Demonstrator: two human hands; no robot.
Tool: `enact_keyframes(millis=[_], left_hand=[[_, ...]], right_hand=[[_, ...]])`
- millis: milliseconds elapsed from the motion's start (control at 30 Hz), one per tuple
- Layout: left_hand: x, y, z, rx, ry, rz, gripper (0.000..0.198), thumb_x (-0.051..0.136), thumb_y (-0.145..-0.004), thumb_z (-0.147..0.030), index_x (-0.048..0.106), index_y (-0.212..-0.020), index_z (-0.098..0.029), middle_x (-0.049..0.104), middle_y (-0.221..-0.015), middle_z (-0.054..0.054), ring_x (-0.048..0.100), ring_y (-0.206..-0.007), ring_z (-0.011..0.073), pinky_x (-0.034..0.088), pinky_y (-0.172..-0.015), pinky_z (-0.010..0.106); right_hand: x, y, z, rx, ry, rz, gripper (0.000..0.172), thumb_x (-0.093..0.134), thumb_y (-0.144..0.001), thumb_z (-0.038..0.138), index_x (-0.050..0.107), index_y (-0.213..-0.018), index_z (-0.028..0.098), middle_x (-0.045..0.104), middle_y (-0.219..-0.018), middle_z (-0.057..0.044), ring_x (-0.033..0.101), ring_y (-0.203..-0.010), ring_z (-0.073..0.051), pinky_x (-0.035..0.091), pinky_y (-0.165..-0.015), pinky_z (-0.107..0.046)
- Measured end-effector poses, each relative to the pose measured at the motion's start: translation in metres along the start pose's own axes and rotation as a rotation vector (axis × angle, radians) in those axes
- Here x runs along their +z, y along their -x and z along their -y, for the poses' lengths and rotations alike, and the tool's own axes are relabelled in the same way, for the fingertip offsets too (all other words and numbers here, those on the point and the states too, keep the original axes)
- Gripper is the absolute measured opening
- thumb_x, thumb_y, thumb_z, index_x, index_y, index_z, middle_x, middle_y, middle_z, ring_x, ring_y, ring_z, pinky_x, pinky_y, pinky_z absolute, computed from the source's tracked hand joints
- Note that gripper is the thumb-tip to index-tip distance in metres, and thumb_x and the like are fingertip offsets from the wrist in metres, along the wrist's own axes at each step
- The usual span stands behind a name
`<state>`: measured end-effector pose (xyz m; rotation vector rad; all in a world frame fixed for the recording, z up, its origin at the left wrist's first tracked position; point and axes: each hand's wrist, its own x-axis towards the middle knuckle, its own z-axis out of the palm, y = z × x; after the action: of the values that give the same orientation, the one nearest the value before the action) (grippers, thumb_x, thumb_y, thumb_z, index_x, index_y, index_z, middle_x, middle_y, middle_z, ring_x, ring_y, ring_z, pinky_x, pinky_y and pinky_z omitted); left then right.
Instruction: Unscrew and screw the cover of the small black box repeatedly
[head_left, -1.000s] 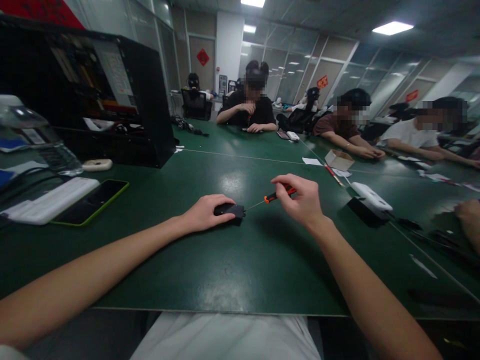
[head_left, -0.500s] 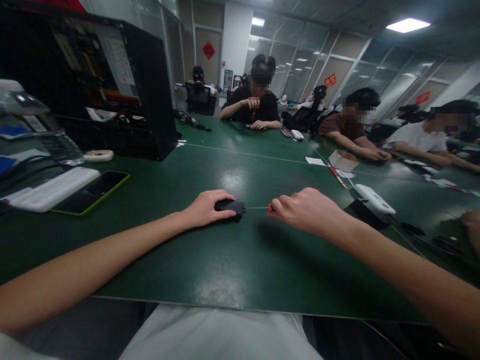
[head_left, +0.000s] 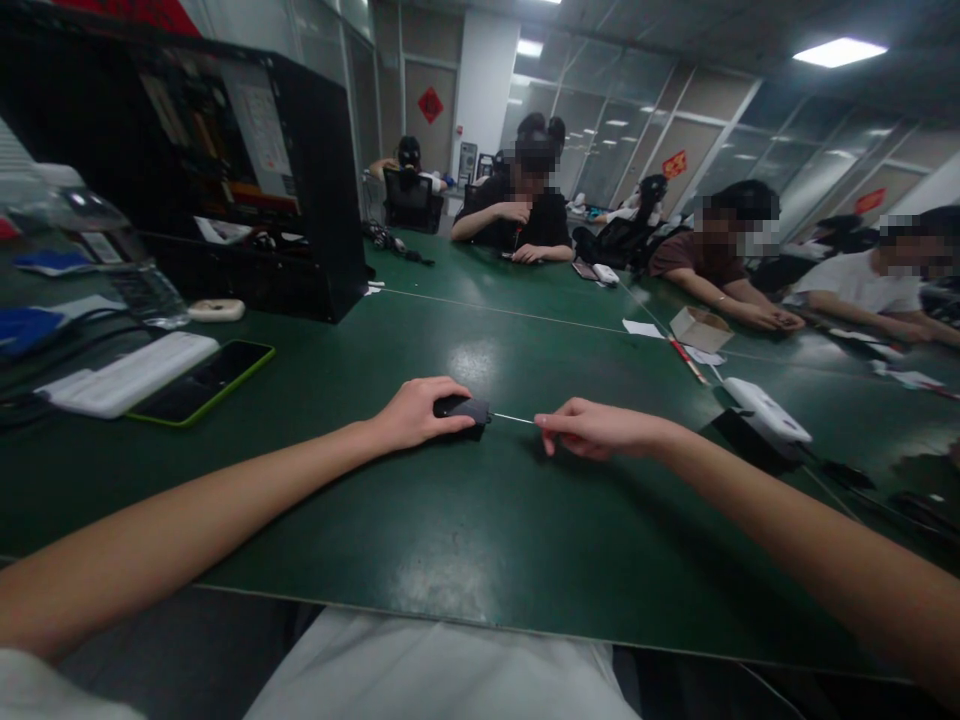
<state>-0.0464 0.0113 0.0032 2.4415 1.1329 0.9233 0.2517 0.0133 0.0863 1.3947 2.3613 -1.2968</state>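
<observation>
My left hand (head_left: 416,412) is wrapped round a small black box-shaped device (head_left: 466,409) low over the green table, its thumb along the near side. What kind of device it is I cannot make out. From the device's right end the thin metal shaft of a screwdriver (head_left: 514,418) runs across to my right hand (head_left: 589,428). That hand is closed on the screwdriver's handle, which the fingers hide. Whether the tip touches the device is too small to tell.
At the left lie a phone (head_left: 202,382) and a white power strip (head_left: 139,375), near a plastic bottle (head_left: 112,245) and an open computer case (head_left: 315,190). To the right sit another white strip (head_left: 769,408) and a small box (head_left: 701,328). Co-workers sit across the table.
My right hand has turned from a raised fist with the orange handle showing to a lower, flatter grip that hides it. The view has shifted slightly; the left hand keeps its hold.
</observation>
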Motion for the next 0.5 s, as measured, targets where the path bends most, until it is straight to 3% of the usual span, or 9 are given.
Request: enact_keyframes(millis=[100, 233, 300, 400, 500], left_hand=[[0.0, 0.0, 0.0, -0.007, -0.006, -0.004, 0.037, 0.068, -0.089, -0.049, 0.072, -0.109, -0.019, 0.074, -0.106, 0.006, 0.069, -0.094, 0.0245, 0.05, -0.081, 0.033], [0.002, 0.0, 0.002, -0.017, -0.005, -0.005, 0.037, 0.07, -0.088, -0.049, 0.072, -0.109, -0.019, 0.074, -0.105, 0.006, 0.068, -0.094, 0.0247, 0.049, -0.082, 0.033], [0.003, 0.0, 0.003, -0.017, 0.004, -0.004, 0.038, 0.069, -0.088, -0.049, 0.072, -0.11, -0.018, 0.073, -0.106, 0.007, 0.068, -0.095, 0.0248, 0.048, -0.083, 0.033], [0.003, 0.0, 0.004, -0.016, 0.015, -0.008, 0.039, 0.069, -0.088, -0.049, 0.072, -0.11, -0.017, 0.073, -0.107, 0.008, 0.068, -0.096, 0.0261, 0.048, -0.084, 0.035], [0.003, 0.0, 0.004, -0.006, 0.024, -0.011, 0.037, 0.067, -0.089, -0.047, 0.073, -0.109, -0.016, 0.074, -0.106, 0.008, 0.068, -0.095, 0.0268, 0.049, -0.084, 0.035]], right_hand=[[-0.001, -0.003, 0.0, -0.052, 0.126, -0.053, 0.064, 0.037, -0.098, 0.066, 0.071, -0.082, 0.014, 0.045, -0.049, 0.004, 0.038, -0.043, -0.009, 0.028, -0.043, -0.024], [0.0, 0.008, 0.028, -0.255, 0.892, -0.444, 0.038, 0.051, -0.097, 0.042, 0.071, -0.078, 0.015, 0.062, -0.058, -0.005, 0.053, -0.05, -0.013, 0.029, -0.052, -0.028], [0.002, 0.014, 0.047, -0.356, 1.148, -0.499, 0.025, 0.057, -0.093, 0.03, 0.069, -0.076, 0.017, 0.064, -0.059, -0.006, 0.056, -0.052, -0.015, 0.026, -0.053, -0.03], [0.009, 0.012, 0.072, -0.539, 1.165, -0.442, 0.028, 0.058, -0.09, 0.018, 0.061, -0.061, 0.019, 0.063, -0.058, -0.005, 0.062, -0.06, -0.016, 0.03, -0.057, -0.031], [0.02, -0.007, 0.088, -0.677, 0.982, -0.419, 0.038, 0.061, -0.09, 0.026, 0.055, -0.052, 0.021, 0.057, -0.051, -0.002, 0.065, -0.068, -0.016, 0.037, -0.062, -0.031]])
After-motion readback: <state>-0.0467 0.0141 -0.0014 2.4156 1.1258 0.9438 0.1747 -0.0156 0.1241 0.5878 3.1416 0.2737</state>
